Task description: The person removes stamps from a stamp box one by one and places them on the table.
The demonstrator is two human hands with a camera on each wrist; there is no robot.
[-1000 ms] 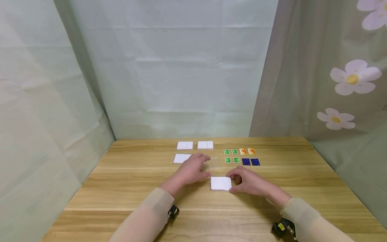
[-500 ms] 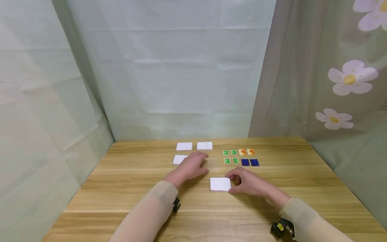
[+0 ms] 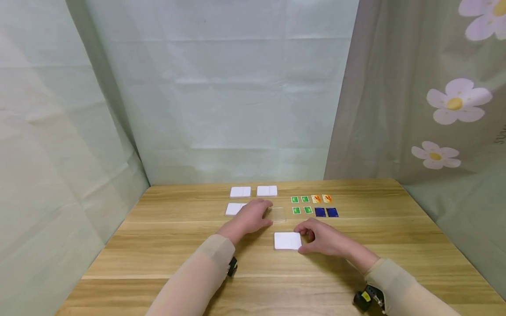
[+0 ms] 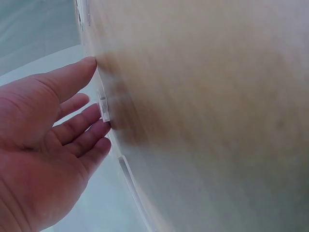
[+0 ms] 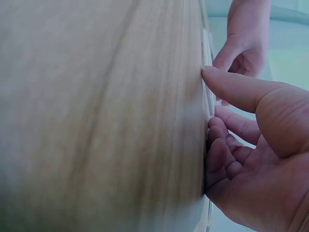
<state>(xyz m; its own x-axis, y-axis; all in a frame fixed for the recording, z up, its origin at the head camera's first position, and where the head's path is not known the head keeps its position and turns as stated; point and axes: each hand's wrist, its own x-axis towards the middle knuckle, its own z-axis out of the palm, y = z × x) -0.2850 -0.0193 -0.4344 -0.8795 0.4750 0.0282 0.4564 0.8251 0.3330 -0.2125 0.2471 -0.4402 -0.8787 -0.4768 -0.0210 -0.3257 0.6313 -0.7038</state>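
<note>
My right hand pinches the right end of a flat white card in a clear case, thumb on the near corner and fingers at the far corner. The card lies flat on the wooden table. My left hand is beside a transparent case with nothing white in it. In the left wrist view, the fingers reach a clear edge, while the thumb rests apart from it. A white card is partly hidden behind the left hand.
Two more white cards lie at the back. To the right are several green squares, two orange squares and two dark blue squares. Cloth walls enclose the table at the back and sides.
My left thumb has drawn in toward the fingers near the clear case, and the left forearm has shifted slightly right. My right hand keeps its pinch on the white card.
</note>
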